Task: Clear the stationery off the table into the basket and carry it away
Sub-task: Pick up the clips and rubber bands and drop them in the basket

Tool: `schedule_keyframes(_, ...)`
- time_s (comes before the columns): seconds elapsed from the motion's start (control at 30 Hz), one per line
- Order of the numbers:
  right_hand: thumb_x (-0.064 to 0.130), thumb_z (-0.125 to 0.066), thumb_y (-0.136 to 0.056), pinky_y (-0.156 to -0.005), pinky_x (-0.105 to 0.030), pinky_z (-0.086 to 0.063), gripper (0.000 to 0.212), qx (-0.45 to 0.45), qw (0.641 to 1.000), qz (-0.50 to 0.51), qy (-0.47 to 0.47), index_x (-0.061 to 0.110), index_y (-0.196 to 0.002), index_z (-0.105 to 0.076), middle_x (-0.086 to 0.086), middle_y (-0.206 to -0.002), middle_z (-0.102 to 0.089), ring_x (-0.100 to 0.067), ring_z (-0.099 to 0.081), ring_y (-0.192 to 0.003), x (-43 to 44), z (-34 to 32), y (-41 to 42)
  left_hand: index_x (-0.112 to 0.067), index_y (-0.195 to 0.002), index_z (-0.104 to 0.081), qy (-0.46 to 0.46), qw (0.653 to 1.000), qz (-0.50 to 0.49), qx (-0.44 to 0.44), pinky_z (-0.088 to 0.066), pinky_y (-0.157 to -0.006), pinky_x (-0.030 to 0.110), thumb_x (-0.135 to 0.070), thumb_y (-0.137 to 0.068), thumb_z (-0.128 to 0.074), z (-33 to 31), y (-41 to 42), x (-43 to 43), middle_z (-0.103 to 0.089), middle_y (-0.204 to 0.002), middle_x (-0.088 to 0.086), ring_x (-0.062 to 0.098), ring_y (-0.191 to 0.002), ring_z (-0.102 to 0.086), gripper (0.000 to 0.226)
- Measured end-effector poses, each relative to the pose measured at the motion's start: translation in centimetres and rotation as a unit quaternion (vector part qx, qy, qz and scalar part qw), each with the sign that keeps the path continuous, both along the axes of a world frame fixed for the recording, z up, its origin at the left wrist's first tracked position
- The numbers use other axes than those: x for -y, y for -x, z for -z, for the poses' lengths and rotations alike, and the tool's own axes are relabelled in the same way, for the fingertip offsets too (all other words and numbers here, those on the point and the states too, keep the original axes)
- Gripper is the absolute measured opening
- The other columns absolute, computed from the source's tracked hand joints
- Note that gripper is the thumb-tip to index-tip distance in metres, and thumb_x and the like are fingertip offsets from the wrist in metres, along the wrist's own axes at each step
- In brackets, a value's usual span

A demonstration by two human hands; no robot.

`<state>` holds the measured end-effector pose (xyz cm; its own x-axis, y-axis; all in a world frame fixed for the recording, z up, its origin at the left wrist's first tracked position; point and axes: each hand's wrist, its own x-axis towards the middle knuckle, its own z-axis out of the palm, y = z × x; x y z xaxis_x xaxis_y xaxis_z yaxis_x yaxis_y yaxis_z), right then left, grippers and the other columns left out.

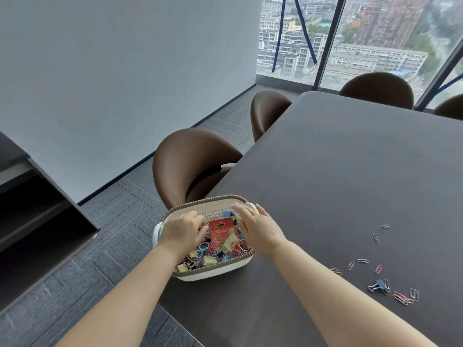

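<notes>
Reaching hands: two, both yours, both over the basket.
Left hand [184,232]: knuckles up, fingers curled down into the heap on the basket's left side; you cannot tell whether they pinch anything.
Right hand [255,226]: fingers straight and slightly spread, flat above the basket's right half, holding nothing.
Basket [213,267]: one, white with a brown rim and white handles, standing at the left edge of the desk [350,159].
Basket contents: one red card pack [220,230] lying on top. Around it are several yellow binder clips [231,242], a blue clip by the far wall, and a tangle of coloured clips too dense to count.
Loose on the desk: one blue binder clip [379,285] and about ten paper clips [375,238] in white, pink and a dark tone. They are scattered to the right of your right forearm, well apart from the basket. The overlapping ones at the near end resist an exact count.
Chairs [185,166]: four, brown, drawn up along the desk's left and far sides.
</notes>
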<state>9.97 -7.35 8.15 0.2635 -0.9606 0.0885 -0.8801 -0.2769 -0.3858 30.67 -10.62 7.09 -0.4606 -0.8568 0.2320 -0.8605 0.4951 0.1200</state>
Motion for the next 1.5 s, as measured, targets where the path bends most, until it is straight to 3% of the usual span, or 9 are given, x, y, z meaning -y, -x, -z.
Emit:
schedule_keyframes(0.17, 0.014, -0.045, -0.093, -0.103, -0.036, -0.029, 0.036, 0.009, 0.996, 0.067, 0.061, 0.016, -0.129, -0.047, -0.002, -0.134, -0.05, -0.025, -0.048, -0.118, -2.3, -0.3, 4.6, -0.016, -0.083, -0.068, 0.023, 0.999, 0.025, -0.033, -0.043, -0.048, 0.024, -0.022, -0.079, -0.068, -0.5, 4.2, -0.8, -0.064, -0.08, -0.001, 0.018, -0.067, -0.062, 0.008)
schedule_keyframes(0.27, 0.012, -0.052, -0.088, -0.095, -0.038, -0.037, 0.033, 0.008, 0.987, 0.139, 0.081, 0.012, -0.121, -0.054, -0.005, -0.124, -0.057, -0.031, -0.053, -0.11, -4.5, 0.8, 9.0, -0.014, -0.08, -0.067, 0.048, 0.994, 0.082, -0.06, -0.049, -0.051, 0.028, -0.027, -0.079, -0.054, -0.8, 9.1, -1.8, -0.063, -0.079, 0.0, 0.022, -0.067, -0.061, 0.018)
schedule_keyframes(0.47, 0.026, -0.041, -0.095, -0.1, -0.031, -0.031, 0.045, -0.068, 0.951, 0.298, -0.05, 0.018, -0.139, -0.032, 0.002, -0.14, -0.04, -0.021, -0.037, -0.124, -11.4, 4.2, 19.1, -0.015, -0.087, -0.068, 0.013, 0.974, 0.209, -0.086, -0.052, -0.057, 0.027, -0.033, -0.076, -0.044, 2.0, 20.2, -5.7, -0.062, -0.087, 0.001, 0.017, -0.08, -0.052, 0.032)
schedule_keyframes(0.53, 0.028, -0.038, -0.096, -0.103, -0.031, -0.031, 0.05, -0.066, 0.928, 0.35, -0.111, 0.019, -0.143, -0.024, 0.003, -0.145, -0.032, -0.02, -0.03, -0.13, -14.4, 5.9, 22.1, -0.014, -0.102, -0.067, -0.051, 0.972, 0.225, -0.041, -0.055, -0.07, 0.032, -0.038, -0.078, -0.041, 4.3, 23.0, -7.6, -0.062, -0.103, 0.004, 0.016, -0.096, -0.044, 0.042)
schedule_keyframes(0.63, 0.033, -0.034, -0.098, -0.112, -0.031, -0.019, 0.058, -0.058, 0.896, 0.392, -0.199, 0.016, -0.147, -0.009, -0.001, -0.155, -0.011, -0.02, -0.011, -0.141, -18.7, 8.3, 25.2, -0.012, -0.145, -0.022, -0.179, 0.963, 0.175, 0.096, -0.017, -0.114, 0.037, -0.053, -0.09, -0.025, 8.3, 25.1, -10.3, -0.011, -0.155, 0.005, 0.019, -0.141, 0.0, 0.069)
schedule_keyframes(0.73, 0.04, -0.029, -0.098, -0.117, -0.032, -0.005, 0.066, -0.057, 0.882, 0.396, -0.248, 0.013, -0.147, 0.005, -0.004, -0.156, 0.011, -0.019, 0.009, -0.143, -21.0, 10.1, 26.6, -0.015, -0.146, 0.012, -0.219, 0.951, 0.148, 0.159, 0.008, -0.113, 0.035, -0.065, -0.067, 0.013, 11.0, 25.8, -12.1, 0.03, -0.147, -0.003, 0.015, -0.13, 0.034, 0.093)
schedule_keyframes(0.9, 0.052, -0.027, -0.095, -0.116, -0.034, 0.003, 0.078, -0.042, 0.88, 0.391, -0.267, 0.009, -0.144, 0.015, -0.007, -0.153, 0.022, -0.019, 0.018, -0.141, -20.9, 12.0, 26.5, -0.016, -0.135, 0.026, -0.24, 0.943, 0.147, 0.175, 0.011, -0.112, 0.037, -0.072, -0.051, 0.036, 12.2, 28.1, -12.3, 0.037, -0.14, -0.002, 0.013, -0.126, 0.036, 0.101)
schedule_keyframes(1.23, 0.068, -0.026, -0.086, -0.113, -0.039, 0.011, 0.092, -0.072, 0.901, 0.363, -0.224, 0.012, -0.143, 0.02, -0.007, -0.151, 0.028, -0.02, 0.025, -0.139, -16.6, 13.4, 28.0, -0.025, -0.133, 0.027, -0.2, 0.94, 0.224, 0.16, 0.017, -0.108, 0.037, -0.062, -0.068, 0.016, 13.2, 34.1, -9.3, 0.036, -0.141, -0.006, 0.012, -0.129, 0.035, 0.076)
schedule_keyframes(1.5, 0.073, -0.031, -0.081, -0.113, -0.047, 0.009, 0.095, -0.094, 0.913, 0.345, -0.199, 0.019, -0.145, 0.014, -0.001, -0.153, 0.023, -0.019, 0.024, -0.14, -10.2, 13.9, 34.0, -0.025, -0.146, 0.009, -0.192, 0.945, 0.214, 0.154, 0.012, -0.111, 0.04, -0.057, -0.077, 0.014, 13.6, 38.1, -4.6, 0.023, -0.152, -0.002, 0.014, -0.136, 0.027, 0.076)
